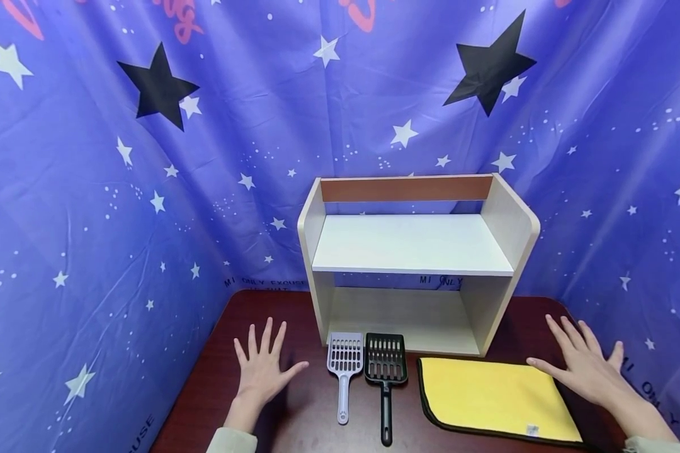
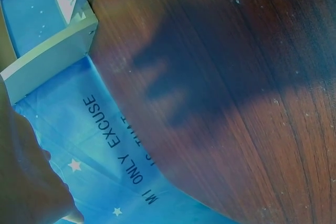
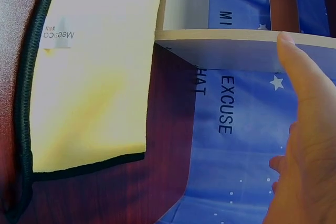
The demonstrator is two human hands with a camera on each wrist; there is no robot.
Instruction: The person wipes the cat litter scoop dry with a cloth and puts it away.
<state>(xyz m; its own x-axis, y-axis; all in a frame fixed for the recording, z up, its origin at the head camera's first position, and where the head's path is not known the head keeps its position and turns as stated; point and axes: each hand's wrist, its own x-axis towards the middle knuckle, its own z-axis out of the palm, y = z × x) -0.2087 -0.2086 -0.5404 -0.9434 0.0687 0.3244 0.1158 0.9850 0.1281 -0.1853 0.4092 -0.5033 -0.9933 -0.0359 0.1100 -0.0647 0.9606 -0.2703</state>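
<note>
My left hand (image 1: 259,370), fingers spread, is over the table left of a grey slotted litter scoop (image 1: 344,371) and holds nothing. Beside that scoop lies a black slotted litter scoop (image 1: 386,377), its handle toward me. A folded yellow cloth (image 1: 493,399) with black edging lies to the right; its small label (image 3: 59,34) shows in the right wrist view. Near the cloth's right end, my right hand (image 1: 592,368) also has its fingers spread, with nothing in it. Parts of the left hand (image 2: 31,177) and right hand (image 3: 310,140) appear in their wrist views.
A two-tier shelf (image 1: 412,242) of pale wood with a brown back rail stands at the table's back, behind the scoops and cloth. Dark reddish wood forms the table (image 1: 311,434). Blue star-printed curtain (image 1: 249,126) hangs close around the back and both sides.
</note>
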